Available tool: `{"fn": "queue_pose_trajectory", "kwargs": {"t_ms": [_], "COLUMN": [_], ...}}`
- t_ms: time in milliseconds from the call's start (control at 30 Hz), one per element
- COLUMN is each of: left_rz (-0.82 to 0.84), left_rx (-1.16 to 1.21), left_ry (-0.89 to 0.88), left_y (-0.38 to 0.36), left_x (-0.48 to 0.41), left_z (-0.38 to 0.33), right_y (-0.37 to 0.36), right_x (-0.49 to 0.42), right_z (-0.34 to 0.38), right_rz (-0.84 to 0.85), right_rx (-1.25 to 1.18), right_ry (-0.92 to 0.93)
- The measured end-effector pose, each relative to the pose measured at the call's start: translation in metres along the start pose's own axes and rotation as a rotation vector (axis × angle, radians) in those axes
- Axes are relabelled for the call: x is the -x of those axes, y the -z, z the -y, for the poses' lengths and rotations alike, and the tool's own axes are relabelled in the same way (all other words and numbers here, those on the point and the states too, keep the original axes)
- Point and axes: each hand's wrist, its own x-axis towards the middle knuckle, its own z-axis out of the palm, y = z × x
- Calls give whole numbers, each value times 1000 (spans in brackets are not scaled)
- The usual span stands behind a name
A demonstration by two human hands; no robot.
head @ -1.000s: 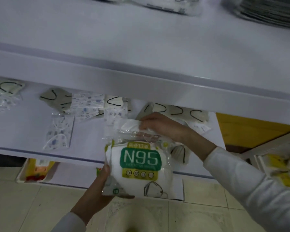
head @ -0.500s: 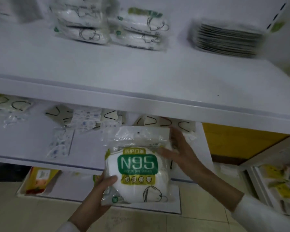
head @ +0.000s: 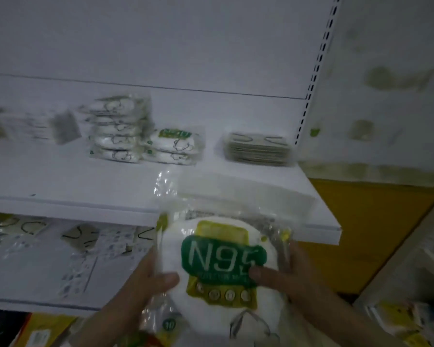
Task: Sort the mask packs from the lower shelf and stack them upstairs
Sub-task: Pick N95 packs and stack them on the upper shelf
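- N95 mask pack (head: 223, 261): clear bag, white contents, green and yellow label facing the camera; held upright in the air between both hands, in front of the front lip of the upper shelf (head: 73, 179); its clear top flap overlaps that shelf in view
- Left hand (head: 140, 281): grips the pack's left edge; thumb laid across the front, fingers hidden behind
- Right hand (head: 293, 276): grips the pack's right edge; thumb pressed on the label's lower right corner
- Tall stack of white packs (head: 118, 131): on the upper shelf, towards the back; several packs high
- Shorter stack (head: 173, 146): just beside the tall one on its right; green label uppermost
- Flat grey stack (head: 258, 149): on the upper shelf, apart to the right, near the slotted upright (head: 313, 71)
- Blurred items (head: 35, 128): far left of the upper shelf; possibly more masks, too smeared to tell
- Lower shelf (head: 23, 276): loose single masks (head: 80, 236) scattered flat along its back; some with black ear loops
- Yellow panel (head: 361, 234): right of the shelving
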Motion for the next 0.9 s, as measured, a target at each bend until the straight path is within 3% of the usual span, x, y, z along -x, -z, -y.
{"fn": "queue_pose_trajectory", "kwargs": {"t_ms": [167,367,467,700,900], "left_rz": [-81,-147,-129,-247,-289], "left_rx": [-80,-195,-107,-176,-302], "left_ry": [-160,-23,-34,-53,30], "left_y": [-67,-82,-70,0,54], "left_x": [-43,-93,-114,-175,-243], "left_z": [-74,-100,-118,-192,-223], "right_y": [34,60,53,11,-27], "right_x": [-47,-89,-115,-201,-306], "right_z": [59,80,92,133,127], "right_rz": [-212,-293,-215,-20,-216], "right_rx": [-105,-161,-182,-336,-293], "right_ry": [128,49,22,13,-11]}}
